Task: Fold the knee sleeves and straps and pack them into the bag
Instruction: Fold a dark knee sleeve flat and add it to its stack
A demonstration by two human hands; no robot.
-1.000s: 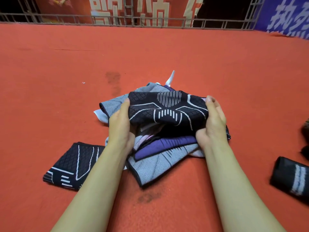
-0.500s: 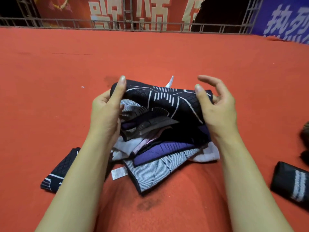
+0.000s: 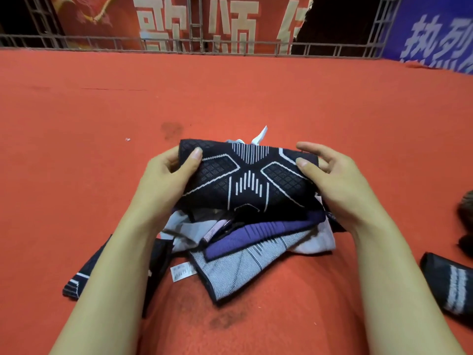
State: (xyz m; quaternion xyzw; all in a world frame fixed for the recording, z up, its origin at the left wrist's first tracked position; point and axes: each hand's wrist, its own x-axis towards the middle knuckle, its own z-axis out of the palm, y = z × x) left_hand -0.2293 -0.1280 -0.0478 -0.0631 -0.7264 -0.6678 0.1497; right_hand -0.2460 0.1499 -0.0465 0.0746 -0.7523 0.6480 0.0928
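Note:
A stack of folded knee sleeves is lifted off the red carpet between both hands. On top lies a black sleeve with white line pattern point(image 3: 249, 180); below it show a purple sleeve point(image 3: 256, 238) and a grey striped sleeve point(image 3: 240, 272). My left hand point(image 3: 166, 183) grips the stack's left end, thumb on top. My right hand point(image 3: 330, 180) grips the right end, thumb on top and index finger raised. Another black patterned sleeve point(image 3: 76, 283) lies on the carpet under my left forearm, partly hidden.
A black item with white stripes point(image 3: 453, 288) lies at the right edge, with a dark object point(image 3: 467, 221) beyond it. Red carpet point(image 3: 230, 98) stretches to a metal railing point(image 3: 204, 44) with banners behind.
Both hands have lifted the sleeve stack off the carpet and tilted its top face toward me. The hands slid from the near edge to the stack's two ends.

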